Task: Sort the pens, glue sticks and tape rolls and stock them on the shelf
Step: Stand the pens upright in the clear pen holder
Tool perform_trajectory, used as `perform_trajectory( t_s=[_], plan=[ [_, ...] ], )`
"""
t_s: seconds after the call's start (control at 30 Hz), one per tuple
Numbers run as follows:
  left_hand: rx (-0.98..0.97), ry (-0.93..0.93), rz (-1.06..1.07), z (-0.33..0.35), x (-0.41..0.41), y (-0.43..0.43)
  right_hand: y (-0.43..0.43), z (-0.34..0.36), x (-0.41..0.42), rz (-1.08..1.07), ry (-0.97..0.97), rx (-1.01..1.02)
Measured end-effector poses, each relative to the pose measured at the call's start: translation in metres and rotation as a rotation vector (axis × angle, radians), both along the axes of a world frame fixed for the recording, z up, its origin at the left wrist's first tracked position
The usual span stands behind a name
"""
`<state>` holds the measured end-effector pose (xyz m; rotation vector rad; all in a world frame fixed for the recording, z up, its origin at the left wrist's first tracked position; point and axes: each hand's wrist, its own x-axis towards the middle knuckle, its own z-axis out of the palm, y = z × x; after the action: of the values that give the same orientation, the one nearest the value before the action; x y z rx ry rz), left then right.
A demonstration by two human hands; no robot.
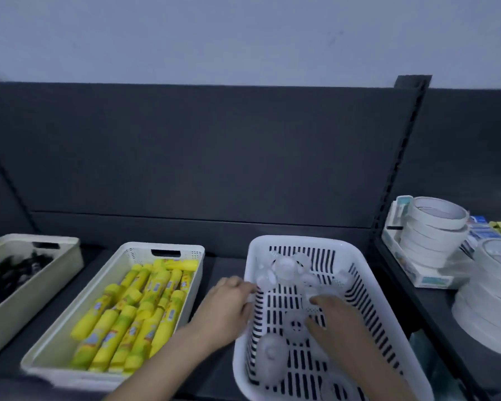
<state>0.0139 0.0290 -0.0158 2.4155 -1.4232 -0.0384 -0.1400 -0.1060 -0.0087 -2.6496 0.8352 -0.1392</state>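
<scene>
While steadying the white basket (pixel 301 241) by its left rim with the curled left hand (pixel 232 308), close the right hand (pixel 342 322), grip unclear, round one clear tape roll (pixel 295 325) inside; lift straight, avoiding neighbours.

left hand (pixel 229 308) grips the left rim of the white basket (pixel 301 240), right hand (pixel 339 322) down inside among clear tape rolls (pixel 284 267), too blurry to see a grip. yellow glue sticks (pixel 133 322) fill the cream tray (pixel 168 246) just left
</scene>
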Motion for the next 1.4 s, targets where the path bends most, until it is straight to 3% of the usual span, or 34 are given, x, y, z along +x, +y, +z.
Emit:
perform_trajectory(
  t_s=[0.23,0.47,0.77,1.0,1.23,1.4],
  plan=[
    [-0.087,0.021,0.246,0.005,0.02,0.083,0.052,0.013,0.038,0.151,-0.15,0.075],
    [-0.106,0.03,0.424,0.012,0.058,0.172,0.114,0.013,0.085,0.245,-0.145,0.104],
    [-0.197,0.015,0.533,0.023,0.137,0.342,0.269,0.027,0.189,0.36,-0.2,0.132],
    [-0.255,-0.016,0.615,0.025,0.247,0.461,0.367,0.013,0.288,0.264,-0.215,0.173],
    [-0.109,0.029,0.56,-0.003,0.332,0.451,0.391,-0.017,0.347,0.078,-0.113,0.275],
    [-0.007,0.218,0.573,-0.026,0.365,0.434,0.393,-0.035,0.376,-0.097,-0.213,0.388]
  ],
)
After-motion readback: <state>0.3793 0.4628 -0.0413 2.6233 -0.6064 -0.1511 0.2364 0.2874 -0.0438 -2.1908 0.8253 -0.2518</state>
